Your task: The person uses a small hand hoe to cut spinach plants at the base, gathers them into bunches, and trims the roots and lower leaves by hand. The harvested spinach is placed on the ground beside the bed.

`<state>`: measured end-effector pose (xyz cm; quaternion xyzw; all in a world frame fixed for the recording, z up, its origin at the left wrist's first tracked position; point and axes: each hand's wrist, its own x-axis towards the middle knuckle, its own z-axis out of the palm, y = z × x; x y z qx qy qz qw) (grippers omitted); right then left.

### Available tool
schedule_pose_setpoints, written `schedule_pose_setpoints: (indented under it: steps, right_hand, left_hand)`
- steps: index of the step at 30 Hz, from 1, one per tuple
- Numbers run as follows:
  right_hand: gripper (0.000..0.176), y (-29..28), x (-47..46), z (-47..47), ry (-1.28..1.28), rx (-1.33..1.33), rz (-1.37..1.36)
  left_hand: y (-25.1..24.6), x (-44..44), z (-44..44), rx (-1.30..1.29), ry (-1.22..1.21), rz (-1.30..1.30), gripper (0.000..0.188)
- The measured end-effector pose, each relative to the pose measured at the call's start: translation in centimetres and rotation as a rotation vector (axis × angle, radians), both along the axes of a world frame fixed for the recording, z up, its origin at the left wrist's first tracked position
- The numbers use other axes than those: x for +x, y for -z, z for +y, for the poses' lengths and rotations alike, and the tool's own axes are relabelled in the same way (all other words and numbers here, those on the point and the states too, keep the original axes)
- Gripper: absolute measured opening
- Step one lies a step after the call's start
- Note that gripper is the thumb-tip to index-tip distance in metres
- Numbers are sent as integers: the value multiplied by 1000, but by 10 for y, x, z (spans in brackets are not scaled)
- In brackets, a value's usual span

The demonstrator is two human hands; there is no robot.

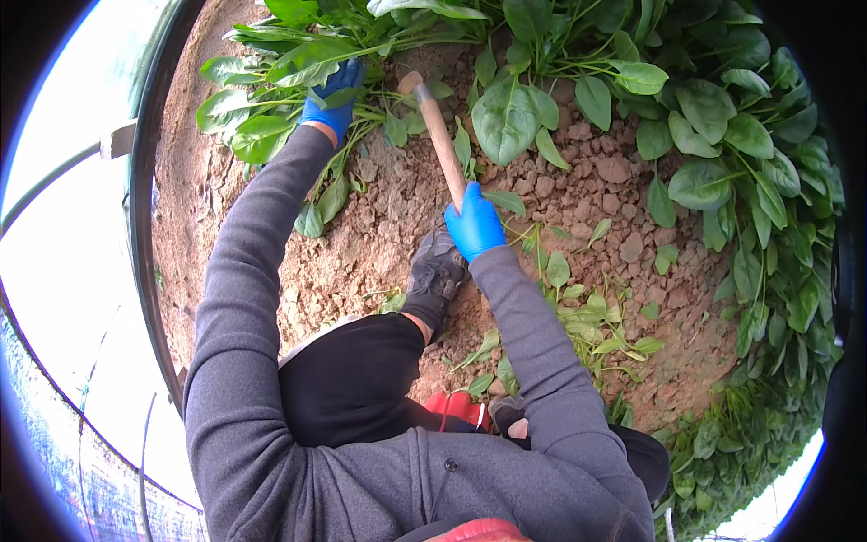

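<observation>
My left hand (333, 100), in a blue glove, reaches in among the leaves and stems of a spinach plant (261, 139) at the upper left. A leaf lies across the back of that hand and its fingers are partly hidden, so their hold is unclear. In my blue-gloved right hand (475, 222) is the wooden handle (441, 142) of a short hand tool. A metal ferrule (423, 92) joins the handle to a small, soil-coloured head (409, 82), which rests close to the ground beside the spinach stems, right of my left hand.
Dense leafy spinach (704, 122) grows along the top and right. Loose plucked leaves (599, 325) lie on the cloddy soil (366, 210). My shoe (437, 264) is between my arms, with a red object (457, 408) below. A dark curved frame rail (141, 203) borders the left.
</observation>
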<state>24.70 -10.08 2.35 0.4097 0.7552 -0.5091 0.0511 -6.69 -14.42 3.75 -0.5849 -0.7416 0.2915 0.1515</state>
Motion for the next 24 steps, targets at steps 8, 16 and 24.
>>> schedule_pose_setpoints:
  steps: [8,16,24]
  right_hand:
    - [41,17,-7,-14,-12,-60,-51]
    - [39,9,30,-22,-12,-130,-42]
    - [33,23,84,-56,295,-187,90]
  left_hand:
    - [1,0,0,-21,-30,-23,62]
    - [10,-17,-5,-39,-13,-27,61]
    - [18,-14,8,-22,-40,-4,63]
